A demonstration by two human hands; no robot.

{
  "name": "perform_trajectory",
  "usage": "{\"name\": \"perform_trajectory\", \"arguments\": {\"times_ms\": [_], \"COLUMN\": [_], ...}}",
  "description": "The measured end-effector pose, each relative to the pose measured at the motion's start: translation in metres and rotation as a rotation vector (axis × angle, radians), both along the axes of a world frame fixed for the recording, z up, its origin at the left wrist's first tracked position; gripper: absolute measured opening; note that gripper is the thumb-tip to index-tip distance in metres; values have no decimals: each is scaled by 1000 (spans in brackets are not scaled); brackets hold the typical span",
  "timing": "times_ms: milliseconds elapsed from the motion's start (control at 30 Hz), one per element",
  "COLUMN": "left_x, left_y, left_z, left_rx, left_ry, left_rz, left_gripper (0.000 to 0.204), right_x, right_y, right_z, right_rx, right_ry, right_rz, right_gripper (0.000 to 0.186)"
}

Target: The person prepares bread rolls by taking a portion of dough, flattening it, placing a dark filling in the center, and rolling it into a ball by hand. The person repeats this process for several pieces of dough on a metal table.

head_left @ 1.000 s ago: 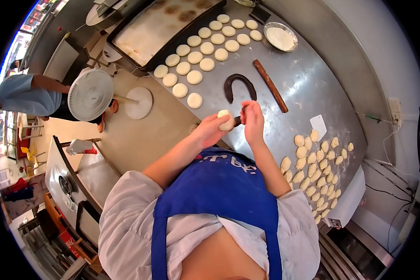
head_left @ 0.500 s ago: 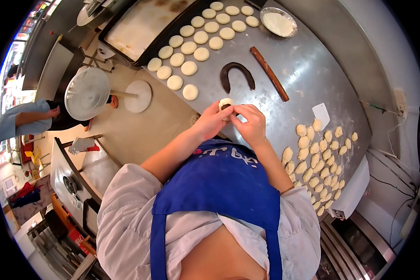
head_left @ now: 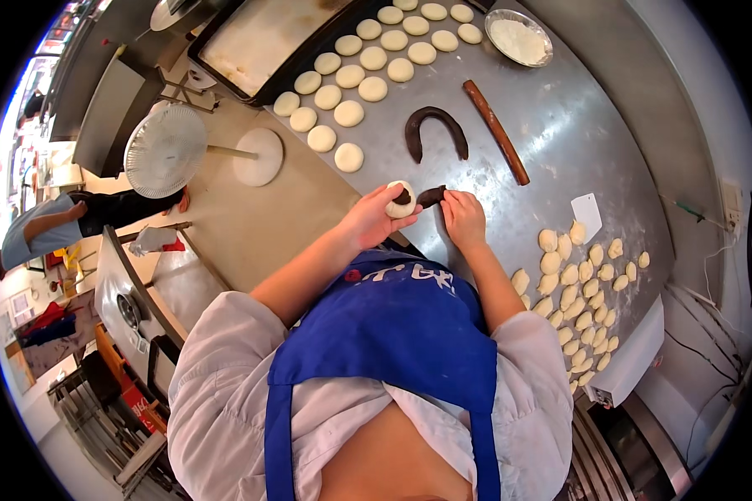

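Observation:
My left hand [head_left: 369,217] is closed around a flattened round of white dough [head_left: 399,212], held just off the near edge of the steel table. Dark filling [head_left: 403,198] shows in the middle of the round. To its right, my right hand [head_left: 465,220] pinches a short stub of dark paste [head_left: 431,197] between thumb and fingers. Farther up the table lies a longer roll of dark paste [head_left: 414,138], bent into a horseshoe. Beside that roll rests a brown wooden rolling pin [head_left: 496,134].
Rows of round filled-looking buns [head_left: 348,113] sit far left, against a black-rimmed tray [head_left: 263,46]. A bowl of flour [head_left: 518,42] stands at the back. Several small dough pieces [head_left: 570,296] and a white scraper [head_left: 586,217] lie right. A fan [head_left: 165,150] and another person [head_left: 50,224] are left.
My right hand has moved away from the dough to the right and now pinches the dark stub. The dough round in my left hand is tilted so its filling shows. The whole view has shifted slightly.

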State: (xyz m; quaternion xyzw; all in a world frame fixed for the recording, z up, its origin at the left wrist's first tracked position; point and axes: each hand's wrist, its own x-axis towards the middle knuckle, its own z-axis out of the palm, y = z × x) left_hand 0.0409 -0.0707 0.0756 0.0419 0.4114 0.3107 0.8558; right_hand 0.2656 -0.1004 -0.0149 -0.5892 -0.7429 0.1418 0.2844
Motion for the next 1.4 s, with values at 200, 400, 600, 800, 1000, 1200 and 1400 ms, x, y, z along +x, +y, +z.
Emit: {"name": "perform_trajectory", "arguments": {"times_ms": [200, 400, 600, 800, 1000, 1200, 1400], "left_x": [22, 37, 36, 36, 17, 26, 34], "left_y": [5, 6, 9, 3, -4, -10, -7], "left_z": [19, 31, 48, 51, 43, 45, 61], "left_rx": [6, 176, 270, 486, 475, 341, 460], "left_ry": [-249, -233, -56, -47, 175, -87, 292], "left_rz": [-15, -88, -101, 14, 52, 260, 233], "left_gripper": [33, 34, 36, 34, 32, 44, 66], "right_x": [-21, -51, -70, -93, -103, -115, -118], "right_y": [4, 26, 30, 40, 37, 44, 45], "right_z": [59, 94, 115, 129, 147, 129, 122], "right_rx": [23, -31, 303, 76, 36, 344, 341], "right_ry": [379, 544, 285, 862, 650, 260, 489], "right_rz": [25, 39, -31, -342, 99, 93, -29], "right_gripper": [35, 28, 22, 19, 30, 16, 22]}}
